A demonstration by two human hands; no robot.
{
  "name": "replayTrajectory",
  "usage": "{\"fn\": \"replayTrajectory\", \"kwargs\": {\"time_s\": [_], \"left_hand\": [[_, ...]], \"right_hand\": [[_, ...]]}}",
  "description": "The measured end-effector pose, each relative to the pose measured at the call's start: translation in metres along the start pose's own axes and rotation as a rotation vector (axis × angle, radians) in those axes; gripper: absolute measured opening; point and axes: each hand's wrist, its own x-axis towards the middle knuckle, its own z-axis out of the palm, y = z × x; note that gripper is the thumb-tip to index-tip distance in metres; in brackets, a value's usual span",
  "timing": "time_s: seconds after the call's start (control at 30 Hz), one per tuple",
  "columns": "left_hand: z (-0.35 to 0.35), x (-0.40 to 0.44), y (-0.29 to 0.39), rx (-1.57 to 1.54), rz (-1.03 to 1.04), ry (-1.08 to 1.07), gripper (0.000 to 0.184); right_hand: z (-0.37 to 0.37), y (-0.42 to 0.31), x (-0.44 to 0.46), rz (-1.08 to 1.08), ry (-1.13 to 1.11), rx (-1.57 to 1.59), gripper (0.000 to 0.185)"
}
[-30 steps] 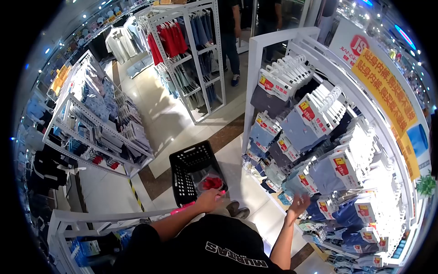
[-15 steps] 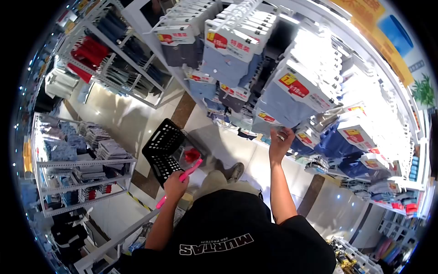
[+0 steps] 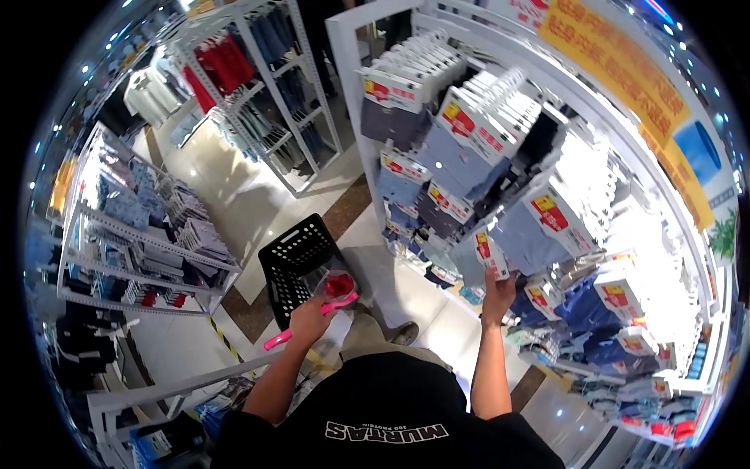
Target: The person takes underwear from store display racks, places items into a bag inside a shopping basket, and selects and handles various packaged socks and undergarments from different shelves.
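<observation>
My left hand (image 3: 311, 320) is closed round the pink handle (image 3: 278, 339) of a black shopping basket (image 3: 283, 254). Inside the basket lies a clear bag (image 3: 339, 286) with something red in it. At the display rack, the fingers of my right hand (image 3: 498, 297) grip the lower edge of a packaged grey-blue garment (image 3: 467, 258) with a white, red and yellow card. That pack hangs in the lower row, tilted, just left of a larger row of light-blue packs (image 3: 535, 230).
More carded packs (image 3: 484, 133) hang in rows on the white rack (image 3: 351, 70). To the left stands a shelf of folded clothes (image 3: 148, 258). Red garments (image 3: 223, 70) hang behind. A white rail (image 3: 180, 387) runs close by on my left.
The view has turned, shifting the racks rightward and down. My right hand now has hold of the lower pack's card, which has tilted outward. My left hand still holds the basket handle.
</observation>
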Motion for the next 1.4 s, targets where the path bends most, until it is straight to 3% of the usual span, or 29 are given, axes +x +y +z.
{"fn": "replayTrajectory", "kwargs": {"time_s": [0.2,0.3,0.37,0.47,0.53,0.57,0.63,0.67,0.77,0.87,0.97,1.07,1.1,1.13,1.17,1.27,1.33,1.4], "left_hand": [[0.0,0.01,-0.003,-0.004,-0.015,0.061,0.036],[-0.001,0.016,-0.007,-0.019,-0.017,0.074,0.039],[0.001,0.02,-0.012,-0.016,-0.042,0.058,0.044],[0.005,0.024,-0.017,-0.085,0.054,0.152,0.043],[-0.002,0.022,-0.007,-0.14,0.234,0.251,0.043],[-0.003,0.023,0.001,-0.166,0.329,0.296,0.043],[0.014,0.014,0.033,-0.294,0.358,0.272,0.042],[0.015,0.006,0.057,-0.504,0.302,0.154,0.041],[0.045,-0.017,0.119,-1.049,0.131,-0.19,0.039],[0.052,-0.028,0.148,-1.045,0.126,-0.574,0.038],[0.073,-0.03,0.144,-1.042,0.318,-0.4,0.036],[0.067,-0.022,0.131,-0.995,0.2,-0.406,0.034],[0.053,-0.024,0.137,-1.209,0.074,-0.408,0.032],[0.036,-0.019,0.138,-1.132,0.061,-0.336,0.032],[0.017,-0.013,0.14,-1.052,0.044,-0.267,0.033],[0.013,0.012,0.141,-1.516,-0.223,-0.254,0.023],[-0.003,0.021,0.14,-1.658,-0.089,-0.239,0.024],[-0.022,0.022,0.15,-1.782,-0.062,-0.132,0.022]], "right_hand": [[-0.017,-0.001,-0.006,0.004,-0.025,-0.123,0.028],[-0.019,-0.022,-0.017,-0.044,-0.048,0.155,0.028],[-0.025,-0.032,-0.025,0.056,-0.105,0.22,0.028],[-0.032,-0.032,-0.038,0.12,-0.184,0.181,0.029],[-0.024,-0.047,-0.047,0.087,-0.296,0.171,0.031],[-0.022,-0.052,-0.051,0.191,-0.38,0.144,0.031],[-0.009,-0.029,-0.064,0.348,-0.405,0.385,0.036],[-0.002,-0.019,-0.071,0.448,-0.436,0.523,0.036],[0.023,-0.036,-0.097,0.548,-0.412,0.471,0.035],[0.031,-0.029,-0.109,0.657,-0.417,0.432,0.041],[0.024,-0.016,-0.109,0.735,-0.434,0.448,0.042],[0.024,-0.019,-0.107,0.724,-0.507,0.301,0.043],[0.026,-0.012,-0.104,0.58,-0.528,0.152,0.037],[0.025,-0.004,-0.097,0.245,-0.556,-0.128,0.033],[0.03,-0.012,-0.09,-0.074,-0.416,-0.265,0.03],[0.051,-0.139,-0.074,-0.289,-0.456,-0.214,0.023],[0.063,-0.174,-0.079,-0.35,-0.563,-0.209,0.023],[0.077,-0.185,-0.074,-0.526,-0.683,-0.394,0.023]]}}
